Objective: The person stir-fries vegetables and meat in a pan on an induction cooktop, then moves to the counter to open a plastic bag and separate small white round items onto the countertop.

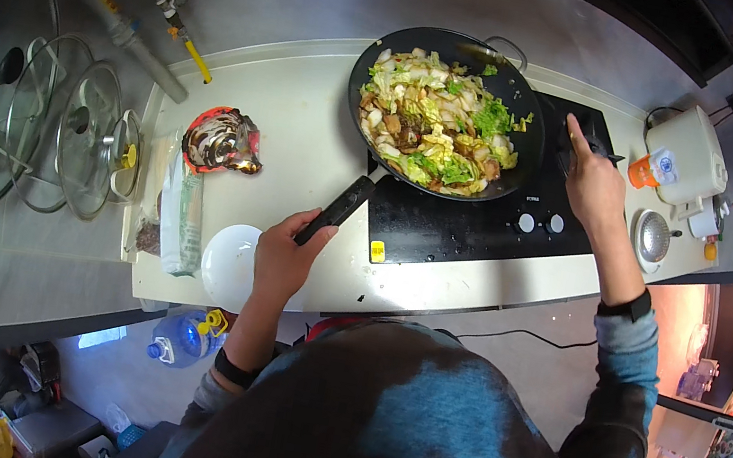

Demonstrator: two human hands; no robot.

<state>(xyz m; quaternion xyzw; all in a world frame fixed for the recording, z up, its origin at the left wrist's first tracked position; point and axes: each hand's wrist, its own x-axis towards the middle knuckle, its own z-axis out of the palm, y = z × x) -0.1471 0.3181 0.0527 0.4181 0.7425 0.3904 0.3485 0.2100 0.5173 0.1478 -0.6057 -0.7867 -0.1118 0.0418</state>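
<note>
My left hand (283, 255) grips the black handle (338, 210) of a large dark wok (529, 158). Inside the wok lies chopped cabbage (457, 85) mixed with browned pieces, partly heaped toward the left side. The wok overhangs the left part of a black two-knob cooktop (466, 234); its underside is hidden, so whether it rests on a burner cannot be told. Over the right burner (564, 145), my right hand (595, 190) extends its index finger while the other fingers curl out of sight. Something dark shows beside those fingers, too unclear to tell if it is held.
A white plate (230, 265), a plastic packet (182, 228) and a red-rimmed, dark-smeared container (222, 141) sit left. Glass lids (88, 149) hang on the wall. A rice cooker (691, 154), an orange-and-white packet (649, 169) and a perforated metal strainer (652, 238) stand right.
</note>
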